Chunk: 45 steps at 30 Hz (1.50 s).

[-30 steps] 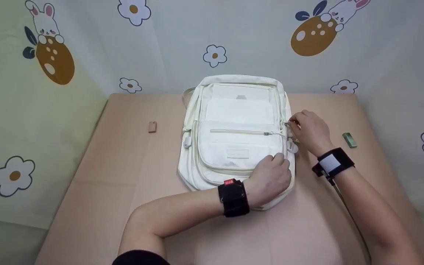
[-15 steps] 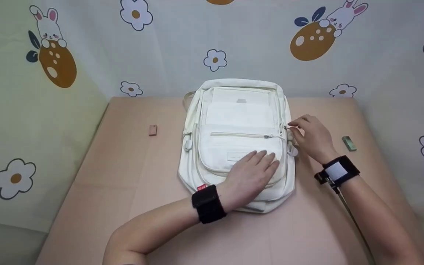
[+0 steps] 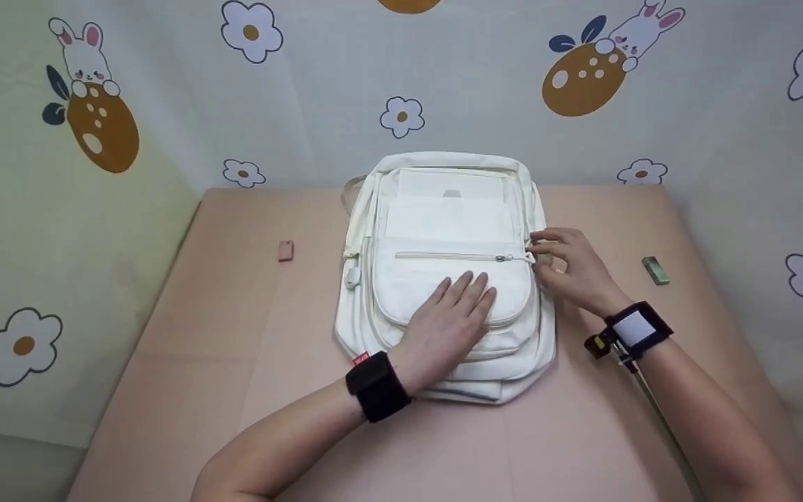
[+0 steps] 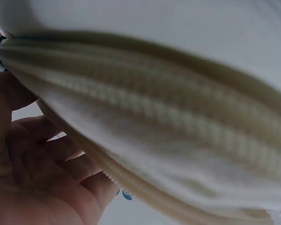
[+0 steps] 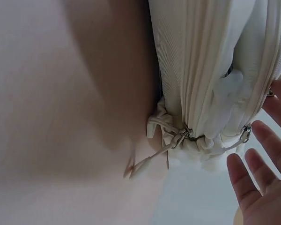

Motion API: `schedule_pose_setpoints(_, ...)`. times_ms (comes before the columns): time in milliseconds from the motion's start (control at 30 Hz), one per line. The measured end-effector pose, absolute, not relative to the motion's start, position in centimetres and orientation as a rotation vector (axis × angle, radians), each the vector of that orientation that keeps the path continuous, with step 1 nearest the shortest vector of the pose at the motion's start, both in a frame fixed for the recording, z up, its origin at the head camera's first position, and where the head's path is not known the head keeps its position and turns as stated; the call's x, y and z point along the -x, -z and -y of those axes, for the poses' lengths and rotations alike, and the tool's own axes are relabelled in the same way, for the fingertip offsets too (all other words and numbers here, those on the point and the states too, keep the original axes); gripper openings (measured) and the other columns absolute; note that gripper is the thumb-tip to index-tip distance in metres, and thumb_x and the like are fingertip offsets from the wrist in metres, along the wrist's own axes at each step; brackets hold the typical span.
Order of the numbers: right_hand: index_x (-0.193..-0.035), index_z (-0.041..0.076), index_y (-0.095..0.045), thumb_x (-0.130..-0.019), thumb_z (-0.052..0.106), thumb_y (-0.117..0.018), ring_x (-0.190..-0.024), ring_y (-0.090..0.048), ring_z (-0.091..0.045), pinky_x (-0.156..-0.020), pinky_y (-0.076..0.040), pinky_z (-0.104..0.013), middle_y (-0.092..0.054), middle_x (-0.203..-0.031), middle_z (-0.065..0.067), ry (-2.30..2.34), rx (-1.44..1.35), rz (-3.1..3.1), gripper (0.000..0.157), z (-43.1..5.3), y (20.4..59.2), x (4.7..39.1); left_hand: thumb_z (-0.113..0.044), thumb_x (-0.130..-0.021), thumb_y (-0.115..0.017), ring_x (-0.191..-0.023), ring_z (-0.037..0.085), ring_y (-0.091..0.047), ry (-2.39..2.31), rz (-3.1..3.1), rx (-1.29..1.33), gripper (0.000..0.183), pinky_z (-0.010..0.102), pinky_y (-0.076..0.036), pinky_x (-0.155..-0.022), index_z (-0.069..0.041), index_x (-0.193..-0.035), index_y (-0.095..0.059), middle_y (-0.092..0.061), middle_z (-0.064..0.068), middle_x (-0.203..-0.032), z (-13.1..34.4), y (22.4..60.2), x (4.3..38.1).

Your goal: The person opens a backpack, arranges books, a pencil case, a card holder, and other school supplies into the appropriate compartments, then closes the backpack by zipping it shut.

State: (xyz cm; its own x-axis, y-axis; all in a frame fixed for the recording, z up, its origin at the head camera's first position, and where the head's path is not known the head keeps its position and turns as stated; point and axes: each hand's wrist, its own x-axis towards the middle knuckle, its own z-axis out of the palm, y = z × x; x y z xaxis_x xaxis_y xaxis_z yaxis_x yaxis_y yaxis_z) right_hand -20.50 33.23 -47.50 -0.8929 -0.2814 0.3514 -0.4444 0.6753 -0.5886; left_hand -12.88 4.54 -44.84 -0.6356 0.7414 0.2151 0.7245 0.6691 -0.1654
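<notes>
A cream-white backpack lies front side up, with a horizontal zip across its front pocket. My left hand rests on the lower front of that pocket, fingers extended. In the left wrist view a curved zip runs past the palm. At the backpack's right side, my right hand pinches a zipper pull between thumb and index finger, the other fingers spread. Beside those fingers hangs a second zipper pull. A corded zipper pull dangles further along the side.
On the pinkish table, a small pink block lies left of the backpack and a small green block lies right of it. A cable trails from the right wristband. Patterned curtains stand behind.
My left hand has uncurled from the pocket's right edge and slid left onto its front, fingers flattened. My right hand has shifted slightly down and left along the backpack's side.
</notes>
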Motion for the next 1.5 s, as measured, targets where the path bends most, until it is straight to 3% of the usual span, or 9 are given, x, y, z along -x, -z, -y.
schedule_pose_setpoints(333, -0.107, -0.001, -0.075, -0.089, -0.001, -0.065, -0.131, -0.041, -0.042, -0.11, -0.026, -0.061, -0.059, -0.136, -0.021, -1.115, -0.394, 2.753, 0.021, -32.2, 47.1, 22.0, -0.035, -0.111, -0.041, -0.151, 0.028, -0.029, -0.074, 2.705, 1.173, 0.052, 0.045, -0.027, -0.12, -0.011, -0.157, -0.041, -0.034, 0.011, -0.163, -5.2, 44.8, 13.8)
schedule_pose_setpoints(567, -0.095, 0.0, -0.072, -0.094, 0.004, -0.065, -0.127, -0.044, -0.043, -0.103, -0.037, -0.056, -0.062, -0.128, -0.02, -0.936, -0.378, 2.677, 0.009, -32.0, 47.4, 22.2, -0.034, -0.111, -0.043, -0.15, 0.029, -0.03, -0.076, 2.731, 1.161, 0.052, 0.045, -0.029, -0.119, -0.009, -0.156, -0.042, -0.034, 0.013, -0.163, -5.7, 44.5, 14.3)
schedule_pose_setpoints(933, -0.096, -0.004, -0.073, -0.093, 0.007, -0.071, -0.117, -0.051, -0.041, -0.1, -0.043, -0.055, -0.063, -0.118, -0.019, -0.562, -0.491, 2.634, 0.011, -32.0, 46.8, 21.4, -0.033, -0.109, -0.042, -0.151, 0.029, -0.029, -0.016, 2.841, 1.159, 0.052, 0.046, -0.028, -0.12, -0.009, -0.156, -0.042, -0.033, 0.012, -0.164, -6.0, 43.6, 14.6)
schedule_pose_setpoints(1333, -0.092, -0.002, -0.073, -0.087, 0.005, -0.078, -0.103, -0.054, -0.038, -0.088, -0.047, -0.051, -0.062, -0.11, -0.018, -0.491, -0.562, 2.589, 0.01, -32.1, 46.2, 19.4, -0.034, -0.111, -0.039, -0.152, 0.029, -0.027, -0.033, 2.869, 1.174, 0.053, 0.046, -0.026, -0.12, -0.009, -0.157, -0.039, -0.03, 0.012, -0.165, -6.0, 43.4, 14.6)
schedule_pose_setpoints(1500, -0.091, -0.002, -0.073, -0.087, 0.006, -0.077, -0.098, -0.055, -0.036, -0.082, -0.048, -0.048, -0.062, -0.108, -0.016, -0.513, -0.587, 2.601, 0.01, -32.1, 45.8, 18.7, -0.033, -0.11, -0.042, -0.15, 0.029, -0.031, 0.005, 2.834, 1.183, 0.051, 0.045, -0.03, -0.118, -0.009, -0.155, -0.043, -0.036, 0.012, -0.162, -5.8, 43.5, 14.6)
